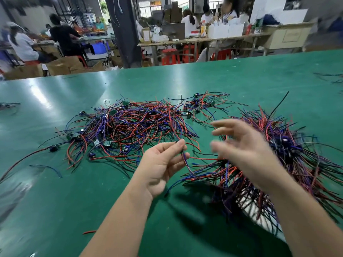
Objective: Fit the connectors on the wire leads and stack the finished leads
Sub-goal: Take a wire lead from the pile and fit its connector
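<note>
A loose heap of red, blue and black wire leads [130, 127] with small green boards and black connectors lies on the green table [55, 201]. A denser stack of leads [289, 156] sits at the right. My left hand [163, 164] pinches the end of a blue lead [186, 165] between thumb and fingers; the lead trails down to the table. My right hand [246, 147] hovers blurred over the right stack, fingers spread, holding nothing.
A smaller clump of leads [202, 104] lies behind the hands. Stray single wires lie at the left [46, 168] and near the front edge [89, 232]. Beyond the table's far edge are people at other benches, cardboard boxes and red stools.
</note>
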The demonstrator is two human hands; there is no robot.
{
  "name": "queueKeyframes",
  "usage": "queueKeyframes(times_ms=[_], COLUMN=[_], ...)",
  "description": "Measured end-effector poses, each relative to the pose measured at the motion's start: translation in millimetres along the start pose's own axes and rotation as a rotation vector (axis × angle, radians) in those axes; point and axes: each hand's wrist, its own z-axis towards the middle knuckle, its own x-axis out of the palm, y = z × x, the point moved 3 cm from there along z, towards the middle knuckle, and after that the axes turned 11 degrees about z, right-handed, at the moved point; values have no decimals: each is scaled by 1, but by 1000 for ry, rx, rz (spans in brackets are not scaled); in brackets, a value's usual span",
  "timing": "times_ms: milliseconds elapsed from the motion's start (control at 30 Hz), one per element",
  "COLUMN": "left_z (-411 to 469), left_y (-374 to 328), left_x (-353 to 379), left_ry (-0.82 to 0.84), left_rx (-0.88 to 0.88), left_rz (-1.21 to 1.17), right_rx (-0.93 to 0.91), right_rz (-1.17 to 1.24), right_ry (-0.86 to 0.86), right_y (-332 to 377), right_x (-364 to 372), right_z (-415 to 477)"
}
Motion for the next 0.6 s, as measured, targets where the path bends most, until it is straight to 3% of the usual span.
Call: queueKeyframes(times_ms=[100,333,467,533,600], left_z=[-2,-2,-4,-4,-3], left_y=[10,11,10,9,7], left_x=[10,15,16,15,12], left_ry=[66,142,148,83,-9], left_rx=[38,50,36,34,34], left_rz=[56,151,206,207,213], right_rx=[-61,-58,-182,-255,-201], right_rz=[-277,-158,-182,-313,-597], right_ry=[159,-37,-174,-260,-306], right_y=[-11,-15,-2,5,4], right_x=[28,21,9,0,-12], right_z=[-9,-6,-3,-2,2])
